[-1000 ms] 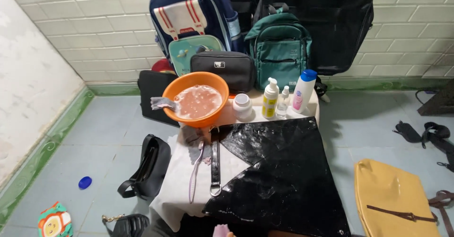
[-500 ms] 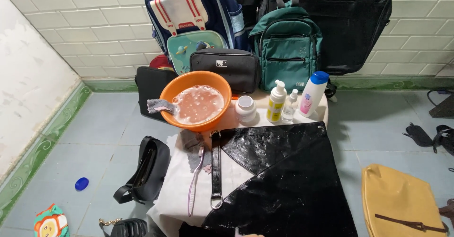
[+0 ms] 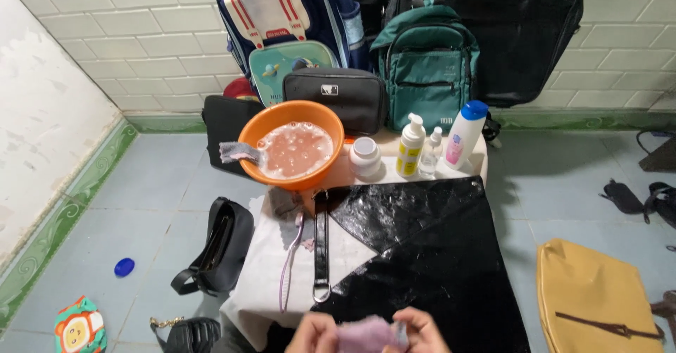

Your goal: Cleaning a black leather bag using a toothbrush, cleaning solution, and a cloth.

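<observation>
**Cloth held ready at the near edge of the black bag**

The glossy black patent bag [image 3: 422, 261] lies flat on the cloth-covered surface [image 3: 264, 268], its strap on the bag's left. Beyond the bag stands the orange plastic basin of foamy water [image 3: 292, 145]. At the bag's near edge, left hand [image 3: 313, 335] and right hand [image 3: 422, 333] each pinch the small pink cloth [image 3: 366, 335]; both grips are closed on it. Judged from this, wiping goes best with the cloth bunched firm and flat strokes.

Pink cloth [image 3: 366, 335] between both hands [image 3: 370, 332]
</observation>
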